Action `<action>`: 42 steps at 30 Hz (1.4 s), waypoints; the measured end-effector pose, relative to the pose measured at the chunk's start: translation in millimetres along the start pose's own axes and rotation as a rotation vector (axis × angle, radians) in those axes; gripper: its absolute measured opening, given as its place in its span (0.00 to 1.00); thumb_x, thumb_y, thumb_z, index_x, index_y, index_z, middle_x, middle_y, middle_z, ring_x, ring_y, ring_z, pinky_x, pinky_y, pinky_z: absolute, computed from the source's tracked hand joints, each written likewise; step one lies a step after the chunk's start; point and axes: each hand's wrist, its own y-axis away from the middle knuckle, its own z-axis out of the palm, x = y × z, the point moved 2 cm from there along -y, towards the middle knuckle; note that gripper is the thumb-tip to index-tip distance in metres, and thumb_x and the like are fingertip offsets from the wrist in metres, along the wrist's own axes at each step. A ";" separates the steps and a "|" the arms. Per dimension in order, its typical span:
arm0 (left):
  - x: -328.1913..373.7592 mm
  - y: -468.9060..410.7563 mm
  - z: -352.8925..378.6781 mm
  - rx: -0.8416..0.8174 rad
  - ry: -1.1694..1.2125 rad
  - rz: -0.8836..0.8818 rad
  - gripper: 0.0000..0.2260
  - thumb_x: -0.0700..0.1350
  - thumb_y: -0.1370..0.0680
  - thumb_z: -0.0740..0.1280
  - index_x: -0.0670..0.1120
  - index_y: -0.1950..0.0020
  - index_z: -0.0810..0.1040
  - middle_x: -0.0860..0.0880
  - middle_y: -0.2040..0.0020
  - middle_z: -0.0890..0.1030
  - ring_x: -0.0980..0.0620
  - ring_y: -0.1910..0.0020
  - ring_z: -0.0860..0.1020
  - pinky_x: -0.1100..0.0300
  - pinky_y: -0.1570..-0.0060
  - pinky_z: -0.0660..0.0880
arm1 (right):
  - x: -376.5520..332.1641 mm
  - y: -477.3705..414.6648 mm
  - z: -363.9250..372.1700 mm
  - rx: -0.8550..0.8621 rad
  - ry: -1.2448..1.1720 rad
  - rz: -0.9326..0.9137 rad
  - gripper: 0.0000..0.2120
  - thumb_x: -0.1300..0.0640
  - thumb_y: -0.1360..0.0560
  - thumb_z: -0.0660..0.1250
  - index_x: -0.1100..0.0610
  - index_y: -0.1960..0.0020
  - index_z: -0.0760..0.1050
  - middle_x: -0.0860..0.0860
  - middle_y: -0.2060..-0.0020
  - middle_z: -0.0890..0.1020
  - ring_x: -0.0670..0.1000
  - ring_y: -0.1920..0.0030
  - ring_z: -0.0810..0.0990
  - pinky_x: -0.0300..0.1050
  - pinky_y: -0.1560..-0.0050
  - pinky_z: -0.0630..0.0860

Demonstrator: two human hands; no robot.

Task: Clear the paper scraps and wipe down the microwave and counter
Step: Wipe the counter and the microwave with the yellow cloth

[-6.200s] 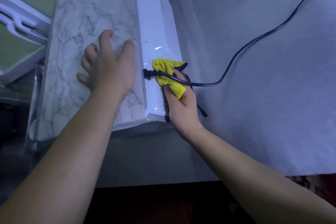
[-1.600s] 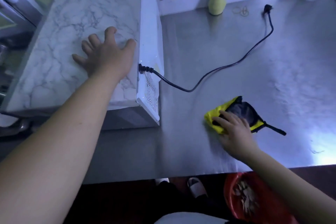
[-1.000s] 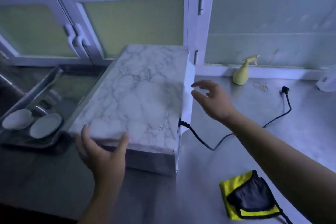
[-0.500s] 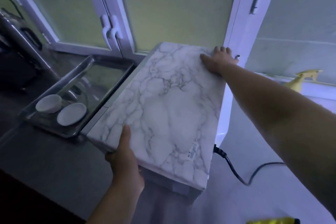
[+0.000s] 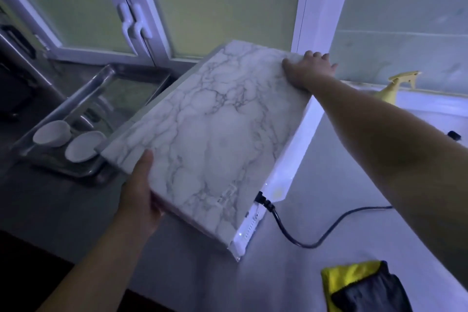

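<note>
Steel worktop [image 5: 316, 159] carried the microwave [image 5: 215, 134] askew, its long axis running 7 to 1 o'clock. The left hand [image 5: 136, 200] clasped its near edge and the right hand [image 5: 306, 71] its far corner. The cloth [image 5: 354, 276] lay loose at 5 o'clock, nearer the right arm.

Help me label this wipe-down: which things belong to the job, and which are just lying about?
Job: marble-patterned microwave, gripped by left hand and right hand; yellow cloth; counter.
Lying about: yellow spray bottle; metal tray holding two white bowls.
</note>
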 end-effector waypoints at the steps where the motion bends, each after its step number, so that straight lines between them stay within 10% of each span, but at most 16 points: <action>1: 3.4 -2.7 -2.5 -0.057 -0.008 -0.007 0.26 0.61 0.26 0.69 0.50 0.32 0.78 0.47 0.38 0.82 0.44 0.39 0.81 0.38 0.36 0.72 | 9.3 6.9 -1.3 0.013 -0.002 0.007 0.40 0.33 0.24 0.47 0.59 0.22 0.61 0.57 0.26 0.68 0.57 0.24 0.60 0.59 0.28 0.57; 9: 33.9 -12.1 -22.6 -0.290 -0.202 -0.043 0.24 0.62 0.20 0.59 0.50 0.32 0.78 0.48 0.34 0.79 0.46 0.36 0.78 0.47 0.36 0.70 | 78.5 103.8 -13.2 0.047 -0.040 0.081 0.43 0.32 0.25 0.47 0.62 0.22 0.57 0.63 0.25 0.63 0.62 0.23 0.55 0.65 0.28 0.54; 19: 5.7 68.1 -39.5 -0.078 -0.144 0.226 0.15 0.45 0.18 0.62 0.44 0.32 0.76 0.48 0.49 0.86 0.50 0.52 0.85 0.55 0.57 0.83 | 135.4 234.5 -18.3 0.090 -0.022 -0.021 0.29 0.36 0.20 0.47 0.51 0.25 0.57 0.64 0.27 0.62 0.62 0.26 0.59 0.66 0.31 0.59; 25: -39.9 107.9 -69.1 -0.078 -0.085 0.330 0.20 0.42 0.18 0.59 0.44 0.26 0.70 0.42 0.31 0.77 0.41 0.33 0.76 0.39 0.32 0.70 | 138.0 264.3 -14.8 0.173 -0.116 -0.011 0.24 0.42 0.19 0.50 0.50 0.26 0.59 0.61 0.33 0.65 0.60 0.29 0.60 0.61 0.36 0.61; 30: -40.4 101.6 -65.7 0.163 -0.092 0.405 0.16 0.46 0.17 0.60 0.48 0.30 0.75 0.48 0.35 0.80 0.46 0.36 0.79 0.41 0.34 0.73 | 137.8 280.4 -16.8 0.207 -0.206 0.004 0.27 0.41 0.23 0.45 0.42 0.24 0.55 0.56 0.32 0.62 0.55 0.28 0.58 0.63 0.35 0.59; 37: -37.3 88.5 -75.2 0.132 -0.183 0.379 0.16 0.53 0.18 0.62 0.59 0.29 0.73 0.53 0.32 0.78 0.49 0.34 0.77 0.42 0.32 0.70 | 117.6 282.7 -14.4 0.351 -0.263 -0.098 0.25 0.51 0.24 0.53 0.46 0.29 0.72 0.56 0.23 0.63 0.58 0.21 0.52 0.65 0.27 0.50; 42: -14.7 53.9 -59.2 0.023 -0.163 0.375 0.16 0.49 0.18 0.62 0.57 0.30 0.75 0.52 0.35 0.81 0.48 0.37 0.80 0.42 0.38 0.76 | 87.5 274.8 -9.8 0.276 -0.240 -0.267 0.25 0.41 0.23 0.55 0.49 0.30 0.75 0.51 0.27 0.72 0.51 0.23 0.63 0.63 0.26 0.50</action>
